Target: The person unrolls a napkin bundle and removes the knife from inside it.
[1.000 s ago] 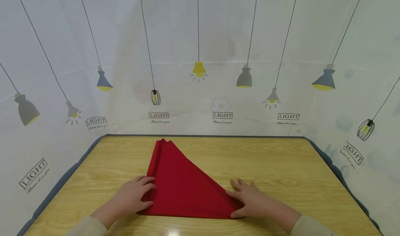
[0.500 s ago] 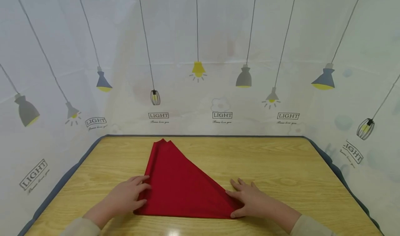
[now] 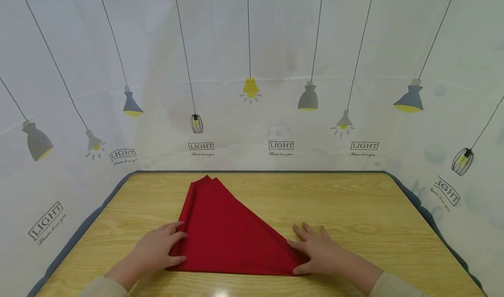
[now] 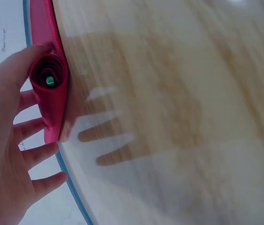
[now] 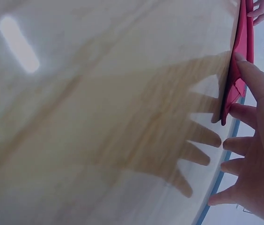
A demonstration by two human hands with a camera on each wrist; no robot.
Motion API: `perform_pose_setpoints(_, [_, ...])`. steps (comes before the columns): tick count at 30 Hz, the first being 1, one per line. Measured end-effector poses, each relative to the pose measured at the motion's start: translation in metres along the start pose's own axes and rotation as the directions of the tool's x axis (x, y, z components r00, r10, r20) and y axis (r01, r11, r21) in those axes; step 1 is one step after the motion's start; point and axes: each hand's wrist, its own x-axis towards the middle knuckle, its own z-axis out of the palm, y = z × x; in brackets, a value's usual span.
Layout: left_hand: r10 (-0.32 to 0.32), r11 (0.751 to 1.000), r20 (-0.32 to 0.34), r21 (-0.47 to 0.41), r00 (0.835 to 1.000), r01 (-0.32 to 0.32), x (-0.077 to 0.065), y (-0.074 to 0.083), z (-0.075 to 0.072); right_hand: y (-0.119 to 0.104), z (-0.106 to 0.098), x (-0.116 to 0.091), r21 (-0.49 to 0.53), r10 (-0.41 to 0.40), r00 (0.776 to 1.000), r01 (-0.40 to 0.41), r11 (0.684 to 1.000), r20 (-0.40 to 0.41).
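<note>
A red cloth (image 3: 232, 235) lies on the table, folded to a slanting shape with a peak at the back left and a point at the right. Its left side is a loose roll (image 4: 50, 101), with a small green spot in the hollow end. My left hand (image 3: 153, 249) rests on this roll, its thumb by the near end and its fingers spread over the side. At the opposite corner, my right hand (image 3: 324, 253) touches the cloth with thumb and index finger. The other right fingers are spread beyond it, in the right wrist view too.
The wood-grain table (image 3: 346, 200) has a dark blue edging (image 3: 256, 171). Around it stands a pale wall covering (image 3: 220, 47) printed with hanging lamps and lettering. Light glares off the tabletop near its front.
My left hand has moved a little to the left, and the rolled left side of the cloth has shifted with it, making the flat part wider. The right hand stays at its corner.
</note>
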Motion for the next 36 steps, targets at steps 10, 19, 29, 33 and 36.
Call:
perform_pose_setpoints(10, [0.019,1.0,-0.031,0.005,0.999,-0.019,0.001,0.0,0.001,0.008,-0.001,-0.01,0.009,-0.005,1.0,0.005,1.0,-0.022])
perform_pose_setpoints(19, [0.012,1.0,-0.012,-0.019,1.0,-0.012,0.003,0.005,-0.001,0.016,0.0,-0.02,0.044,0.018,1.0,-0.017,0.999,-0.022])
perform_pose_setpoints(29, [-0.014,0.999,-0.015,-0.038,1.0,0.013,0.003,0.006,0.002,0.023,-0.001,-0.032,0.004,0.0,0.999,0.0,1.0,-0.041])
perform_pose_setpoints(33, [-0.031,0.999,0.008,-0.041,0.999,0.031,0.002,0.005,0.004,0.028,0.001,-0.036,0.003,0.01,0.999,-0.009,1.0,-0.054])
perform_pose_setpoints(36, [-0.049,0.998,0.028,-0.046,0.998,0.05,0.002,0.006,0.004,0.031,0.002,-0.04,0.013,0.027,0.998,-0.026,1.0,-0.059])
